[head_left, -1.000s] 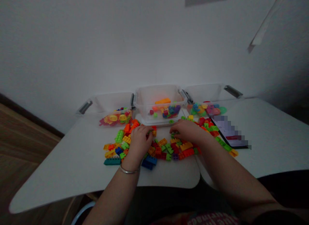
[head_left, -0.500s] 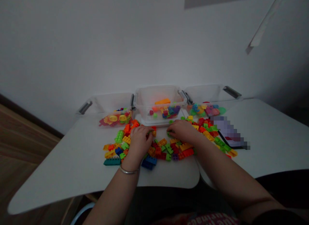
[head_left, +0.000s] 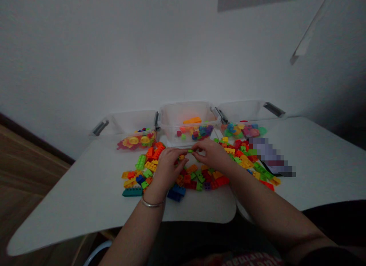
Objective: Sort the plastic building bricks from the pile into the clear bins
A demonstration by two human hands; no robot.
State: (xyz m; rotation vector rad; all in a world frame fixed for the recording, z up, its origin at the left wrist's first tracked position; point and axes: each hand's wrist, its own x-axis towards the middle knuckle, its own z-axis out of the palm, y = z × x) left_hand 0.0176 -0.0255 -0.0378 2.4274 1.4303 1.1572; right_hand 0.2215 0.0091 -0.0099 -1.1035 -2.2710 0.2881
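Note:
My left hand (head_left: 169, 166), with a silver bangle at the wrist, is closed around a small orange toy brick (head_left: 182, 157), mostly covered by its fingers. Just right of it, my right hand (head_left: 211, 154) pinches a small green toy brick (head_left: 190, 151) between thumb and fingertips. The fingertips of both hands nearly meet at the green brick; whether the two bricks touch I cannot tell. Beneath and around the hands spreads a heap of loose toy bricks (head_left: 200, 176) in red, orange, yellow, green, blue and purple.
Behind the heap stands a clear plastic box (head_left: 187, 106) holding bricks, flanked by a left clear box (head_left: 134, 117) and a right clear box (head_left: 241, 106) with colourful pieces. A tablet-like device (head_left: 271, 159), partly blurred, lies right on the white table (head_left: 80, 193).
My right hand has moved left and slightly up with the green brick, coming up to my left hand's fingertips. My left hand has stayed nearly in place.

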